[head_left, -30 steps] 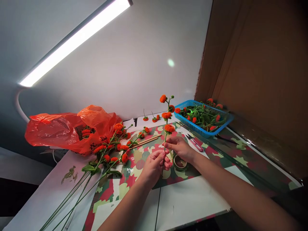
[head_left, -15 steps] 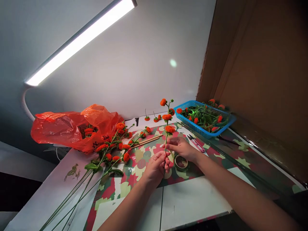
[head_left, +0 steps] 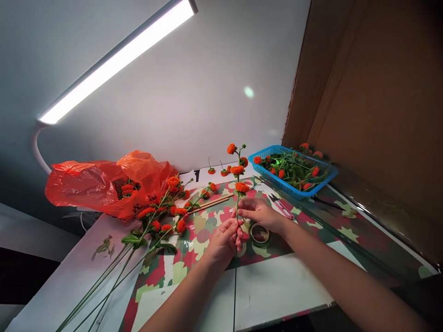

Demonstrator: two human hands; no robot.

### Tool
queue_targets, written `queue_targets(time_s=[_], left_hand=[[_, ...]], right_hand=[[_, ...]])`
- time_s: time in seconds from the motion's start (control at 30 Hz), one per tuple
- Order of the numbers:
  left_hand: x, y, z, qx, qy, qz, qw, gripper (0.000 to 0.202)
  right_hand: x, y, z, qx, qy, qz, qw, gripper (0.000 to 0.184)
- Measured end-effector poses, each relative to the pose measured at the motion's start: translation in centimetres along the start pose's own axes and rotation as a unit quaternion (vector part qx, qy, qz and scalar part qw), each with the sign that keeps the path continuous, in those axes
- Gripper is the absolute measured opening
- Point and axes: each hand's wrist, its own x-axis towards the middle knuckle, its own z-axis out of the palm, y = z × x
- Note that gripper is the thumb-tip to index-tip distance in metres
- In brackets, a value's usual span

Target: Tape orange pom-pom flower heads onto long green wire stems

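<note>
An upright artificial flower stem carries several fuzzy orange blooms and a small green bud at its top. Its lower part is pinched in my left hand, fingers closed. Just above, my right hand grips the same stem between thumb and fingers. Beside my right hand lies a roll of dark green tape. Pink-handled snips rest behind the right wrist. To the left, several finished-looking orange flower stems lie in a bunch, their long green stalks reaching toward the near left.
A red plastic bag sits at the back left. A blue basket full of orange flowers and greenery stands at the back right. Two wooden sticks, a white ring and loose blooms lie behind. A lamp hangs above.
The top of the flower stem has shifted slightly left and down. Both hands keep hold of it in almost the same place.
</note>
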Motion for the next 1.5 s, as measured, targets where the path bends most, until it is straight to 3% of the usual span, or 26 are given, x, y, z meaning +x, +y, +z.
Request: queue_targets(time_s=[0.4,1.23,1.5], left_hand=[[0.2,-0.5,-0.2,0.014,0.018,0.01,1.0,0.032],[0.0,-0.2,0.0,-0.014,0.036,-0.026,0.999,0.028],[0.1,-0.4,0.0,0.003,0.063,0.013,0.998,0.029]], right_hand=[[0.5,1.1,0.0,-0.021,0.045,-0.023,0.998,0.03],[0.6,1.6,-0.2,-0.02,0.035,-0.021,0.999,0.027],[0.4,1.0,-0.2,-0.009,0.011,-0.002,1.0,0.027]])
